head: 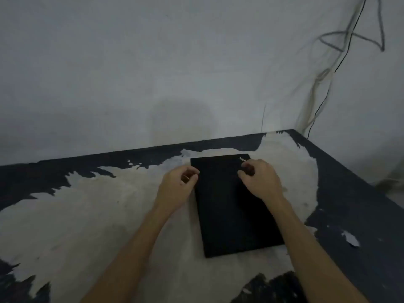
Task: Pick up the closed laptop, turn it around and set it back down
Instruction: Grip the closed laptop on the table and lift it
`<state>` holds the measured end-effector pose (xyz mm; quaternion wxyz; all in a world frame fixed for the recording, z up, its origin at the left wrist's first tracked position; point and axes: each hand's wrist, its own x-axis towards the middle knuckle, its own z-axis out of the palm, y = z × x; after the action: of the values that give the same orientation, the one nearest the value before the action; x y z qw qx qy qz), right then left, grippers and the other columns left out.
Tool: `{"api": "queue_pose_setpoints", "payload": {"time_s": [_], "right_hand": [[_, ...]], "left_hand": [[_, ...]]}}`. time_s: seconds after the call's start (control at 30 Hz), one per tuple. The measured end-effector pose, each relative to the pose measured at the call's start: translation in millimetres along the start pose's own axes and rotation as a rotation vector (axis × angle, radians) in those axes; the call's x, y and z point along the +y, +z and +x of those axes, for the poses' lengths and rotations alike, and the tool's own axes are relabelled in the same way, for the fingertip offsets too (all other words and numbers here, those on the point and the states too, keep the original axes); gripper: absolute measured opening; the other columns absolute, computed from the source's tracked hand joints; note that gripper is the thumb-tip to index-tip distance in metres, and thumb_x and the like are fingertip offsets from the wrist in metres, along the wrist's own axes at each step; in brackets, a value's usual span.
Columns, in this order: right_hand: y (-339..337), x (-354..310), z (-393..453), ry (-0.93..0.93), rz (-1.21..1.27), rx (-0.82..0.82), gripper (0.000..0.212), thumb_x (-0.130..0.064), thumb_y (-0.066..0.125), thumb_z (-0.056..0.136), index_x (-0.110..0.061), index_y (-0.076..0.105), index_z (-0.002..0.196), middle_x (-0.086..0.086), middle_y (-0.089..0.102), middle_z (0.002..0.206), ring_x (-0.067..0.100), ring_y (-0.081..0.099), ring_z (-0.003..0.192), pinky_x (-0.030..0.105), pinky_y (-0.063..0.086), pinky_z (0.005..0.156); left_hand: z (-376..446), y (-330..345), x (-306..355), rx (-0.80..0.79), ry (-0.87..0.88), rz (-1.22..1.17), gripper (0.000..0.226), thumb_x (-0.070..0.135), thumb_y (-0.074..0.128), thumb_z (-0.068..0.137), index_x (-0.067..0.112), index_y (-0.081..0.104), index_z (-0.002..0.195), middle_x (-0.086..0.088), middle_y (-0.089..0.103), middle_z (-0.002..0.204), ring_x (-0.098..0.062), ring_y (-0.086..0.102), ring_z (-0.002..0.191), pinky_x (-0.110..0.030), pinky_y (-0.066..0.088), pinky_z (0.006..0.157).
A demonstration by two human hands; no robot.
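Observation:
The closed black laptop (227,206) lies flat on the table with a short side towards me and a small logo at its far right corner. My left hand (177,189) is at the laptop's far left edge, fingers curled, fingertips touching that edge. My right hand (260,180) hovers over the far right edge, its curled fingers and thumb resting on the lid near the logo. Whether either hand actually grips the laptop is unclear.
The table (109,215) has a worn top, with pale patches where the dark coating has peeled. Its right edge (358,178) and far edge meet a grey wall. Cables (321,84) hang down the wall at the right corner.

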<state>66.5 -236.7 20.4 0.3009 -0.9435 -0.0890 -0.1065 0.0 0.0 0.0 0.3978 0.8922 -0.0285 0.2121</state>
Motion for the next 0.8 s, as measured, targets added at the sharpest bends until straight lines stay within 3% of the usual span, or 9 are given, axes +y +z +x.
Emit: {"api": "queue_pose_setpoints", "payload": {"time_s": [0.1, 0.2, 0.27, 0.43, 0.6, 0.7, 0.8], "right_hand": [[0.8, 9.0, 11.7, 0.075, -0.089, 0.009, 0.049, -0.043, 0.068, 0.089, -0.015, 0.064, 0.129, 0.012, 0.061, 0.122, 0.031, 0.058, 0.113, 0.04, 0.05, 0.087], [6.8, 15.8, 20.9, 0.167, -0.153, -0.042, 0.064, -0.053, 0.063, 0.089, -0.011, 0.056, 0.137, 0.016, 0.054, 0.133, 0.035, 0.051, 0.122, 0.045, 0.047, 0.097], [10.2, 23.0, 27.4, 0.223, -0.163, -0.067, 0.069, -0.059, 0.06, 0.089, -0.007, 0.056, 0.134, 0.018, 0.051, 0.134, 0.036, 0.049, 0.123, 0.045, 0.045, 0.098], [12.0, 32.8, 42.5, 0.294, -0.08, -0.133, 0.07, -0.065, 0.06, 0.085, -0.007, 0.063, 0.123, 0.015, 0.05, 0.129, 0.034, 0.054, 0.117, 0.043, 0.049, 0.093], [20.1, 24.1, 44.8, 0.296, 0.082, -0.1, 0.056, -0.054, 0.073, 0.08, -0.004, 0.068, 0.103, 0.013, 0.056, 0.113, 0.032, 0.062, 0.099, 0.034, 0.045, 0.075], [19.0, 21.9, 46.5, 0.332, 0.143, -0.126, 0.064, -0.06, 0.076, 0.07, -0.006, 0.07, 0.104, 0.014, 0.061, 0.112, 0.029, 0.064, 0.098, 0.037, 0.054, 0.08], [18.9, 25.6, 49.0, 0.352, 0.233, -0.121, 0.083, -0.074, 0.066, 0.048, -0.011, 0.071, 0.102, 0.013, 0.066, 0.111, 0.028, 0.068, 0.091, 0.045, 0.06, 0.083]], "left_hand": [[12.5, 8.2, -4.8, 0.057, -0.104, 0.055, 0.018, 0.021, 0.066, 0.096, 0.021, 0.069, 0.113, 0.003, 0.066, 0.102, -0.003, 0.061, 0.085, -0.015, 0.051, 0.074], [19.6, 18.8, -8.1, 0.073, -0.238, 0.138, 0.035, 0.034, 0.065, 0.095, 0.019, 0.064, 0.127, 0.002, 0.057, 0.113, -0.014, 0.059, 0.102, -0.034, 0.054, 0.092], [21.6, 25.8, -6.8, 0.06, -0.317, 0.212, 0.049, 0.043, 0.063, 0.095, 0.017, 0.058, 0.137, -0.004, 0.054, 0.121, -0.021, 0.054, 0.114, -0.036, 0.048, 0.099], [24.2, 36.2, -6.8, -0.004, -0.35, 0.368, 0.058, 0.056, 0.052, 0.097, 0.016, 0.06, 0.138, -0.01, 0.048, 0.14, -0.029, 0.042, 0.131, -0.038, 0.031, 0.109], [26.2, 36.3, -7.4, -0.021, -0.358, 0.339, 0.064, 0.06, 0.058, 0.092, 0.012, 0.065, 0.132, -0.006, 0.048, 0.144, -0.027, 0.041, 0.136, -0.04, 0.029, 0.111], [27.0, 36.2, -5.8, -0.007, -0.369, 0.278, 0.069, 0.06, 0.064, 0.088, 0.009, 0.064, 0.133, -0.005, 0.049, 0.143, -0.025, 0.042, 0.135, -0.04, 0.03, 0.113], [28.6, 34.8, -2.0, 0.01, -0.399, 0.189, 0.071, 0.056, 0.068, 0.087, 0.007, 0.061, 0.138, -0.007, 0.047, 0.145, -0.023, 0.043, 0.136, -0.041, 0.034, 0.115]]}}
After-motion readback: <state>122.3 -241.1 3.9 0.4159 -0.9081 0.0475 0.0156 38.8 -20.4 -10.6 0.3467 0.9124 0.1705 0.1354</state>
